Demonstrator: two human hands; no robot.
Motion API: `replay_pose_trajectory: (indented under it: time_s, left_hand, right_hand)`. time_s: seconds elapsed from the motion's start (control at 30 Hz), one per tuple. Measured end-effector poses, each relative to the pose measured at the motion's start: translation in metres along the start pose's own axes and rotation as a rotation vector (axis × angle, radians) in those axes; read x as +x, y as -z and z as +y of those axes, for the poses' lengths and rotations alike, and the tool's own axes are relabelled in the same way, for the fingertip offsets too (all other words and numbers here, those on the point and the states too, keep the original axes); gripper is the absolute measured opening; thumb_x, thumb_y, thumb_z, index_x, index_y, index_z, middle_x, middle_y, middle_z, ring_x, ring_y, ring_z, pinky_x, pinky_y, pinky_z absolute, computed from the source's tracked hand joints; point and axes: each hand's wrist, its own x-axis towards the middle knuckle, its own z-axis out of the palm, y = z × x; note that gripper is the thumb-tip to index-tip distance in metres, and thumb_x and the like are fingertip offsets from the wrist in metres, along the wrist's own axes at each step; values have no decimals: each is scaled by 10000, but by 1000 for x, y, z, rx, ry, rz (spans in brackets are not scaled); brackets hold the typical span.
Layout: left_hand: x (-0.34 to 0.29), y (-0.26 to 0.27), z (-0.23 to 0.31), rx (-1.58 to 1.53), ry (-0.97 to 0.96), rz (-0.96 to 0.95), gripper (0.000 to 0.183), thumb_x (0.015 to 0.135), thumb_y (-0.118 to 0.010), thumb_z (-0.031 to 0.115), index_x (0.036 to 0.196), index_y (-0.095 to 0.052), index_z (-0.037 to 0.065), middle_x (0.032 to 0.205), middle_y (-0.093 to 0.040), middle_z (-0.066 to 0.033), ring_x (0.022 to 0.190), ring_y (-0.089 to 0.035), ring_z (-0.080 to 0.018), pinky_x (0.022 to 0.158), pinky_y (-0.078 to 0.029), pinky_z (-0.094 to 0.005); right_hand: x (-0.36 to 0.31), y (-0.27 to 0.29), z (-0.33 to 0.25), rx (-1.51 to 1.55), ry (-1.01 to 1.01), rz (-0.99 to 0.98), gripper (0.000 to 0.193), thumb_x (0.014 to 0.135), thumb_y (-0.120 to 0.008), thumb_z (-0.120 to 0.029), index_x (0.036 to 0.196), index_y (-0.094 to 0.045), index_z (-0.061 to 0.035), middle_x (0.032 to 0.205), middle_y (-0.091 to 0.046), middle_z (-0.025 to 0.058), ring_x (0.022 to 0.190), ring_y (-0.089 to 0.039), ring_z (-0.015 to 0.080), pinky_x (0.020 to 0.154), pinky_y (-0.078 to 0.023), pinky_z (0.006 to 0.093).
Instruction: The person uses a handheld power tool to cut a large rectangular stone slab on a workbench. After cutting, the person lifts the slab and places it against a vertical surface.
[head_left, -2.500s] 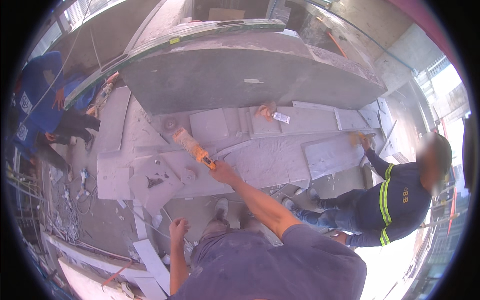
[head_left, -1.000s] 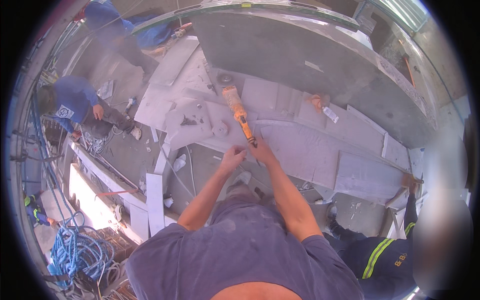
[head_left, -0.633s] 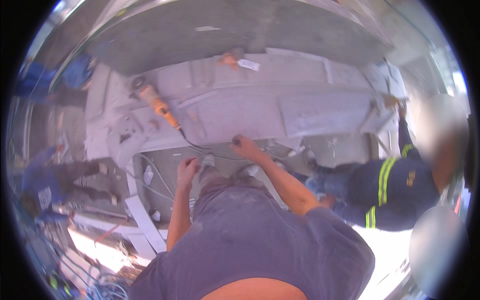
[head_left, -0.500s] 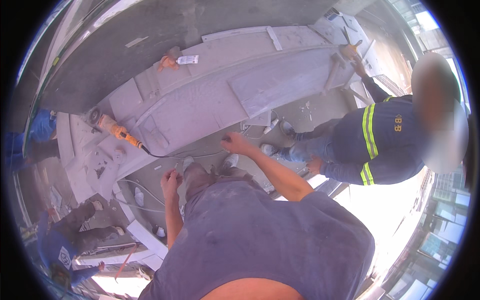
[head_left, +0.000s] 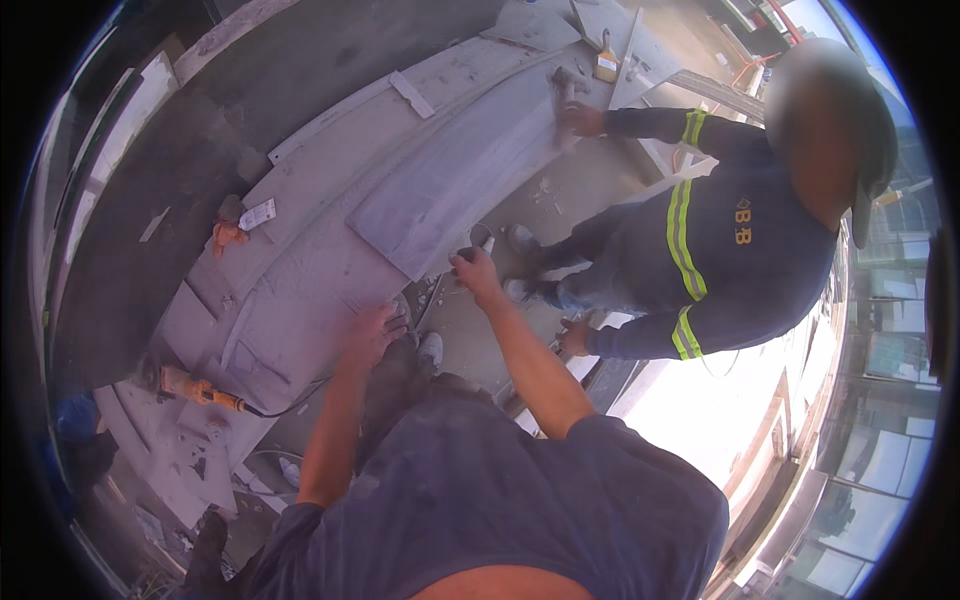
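Observation:
My left hand (head_left: 372,334) is over the near edge of the long grey stone worktop (head_left: 300,310). Its fingers look loosely apart with nothing visible in them, though motion blurs them. My right hand (head_left: 476,275) hovers in front of the near corner of a darker grey slab (head_left: 440,185) lying on that worktop. Its fingers are curled together, and whatever they may hold is too small to make out. Left of my left hand, an orange angle grinder (head_left: 200,388) lies on the stone, its dark cable running toward my legs.
At right stands a co-worker (head_left: 690,240) in a dark shirt with reflective bands, one hand on a blurred hammer-like tool (head_left: 568,95). A paintbrush (head_left: 606,64) lies beyond. An orange cloth-like item (head_left: 228,236) and a white-labelled tube (head_left: 258,213) lie at the worktop's back.
The view has turned, shifting the worktop. My left hand has moved forward to the worktop's edge. The co-worker's far hand has gone from the brush to the hammer-like tool.

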Motion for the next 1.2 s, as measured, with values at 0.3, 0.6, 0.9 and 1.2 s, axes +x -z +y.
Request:
replay_pose_trajectory:
  time_s: [0.3,0.6,0.9,1.2]
  left_hand:
    - [123,-62,-25,-676,175,116,540,1132,-670,359,1496,-510,-6,1470,-557,-231,1323,-600,-370,1153,-563,-519]
    - [117,-70,-13,-934,346,192,685,1156,-640,466,1622,-383,34,1608,-491,-270,1485,-515,-430,1250,-478,-610]
    - [86,-105,-1,-791,234,265,785,1126,-692,474,1646,-302,34,1626,-451,-295,1533,-494,-463,1266,-462,-633]
    - [69,-132,12,-412,-33,443,436,1090,-773,403,1357,-606,102,1046,-658,-44,855,-674,-170,809,-664,-405]
  right_hand:
    - [104,65,-35,-370,62,241,599,939,-827,-322,1366,-702,80,1241,-788,220,1060,-792,290,878,-648,407]
    - [253,143,-105,-678,138,454,869,870,-888,-485,1502,-630,53,1446,-716,295,1338,-704,423,1144,-545,466]
    - [410,228,-138,-733,125,511,953,910,-830,-600,1531,-578,77,1505,-658,342,1385,-656,496,1178,-527,515]
    - [424,236,-176,-335,-44,193,986,972,-782,-667,1493,-612,152,1363,-731,247,1202,-738,344,965,-596,410]
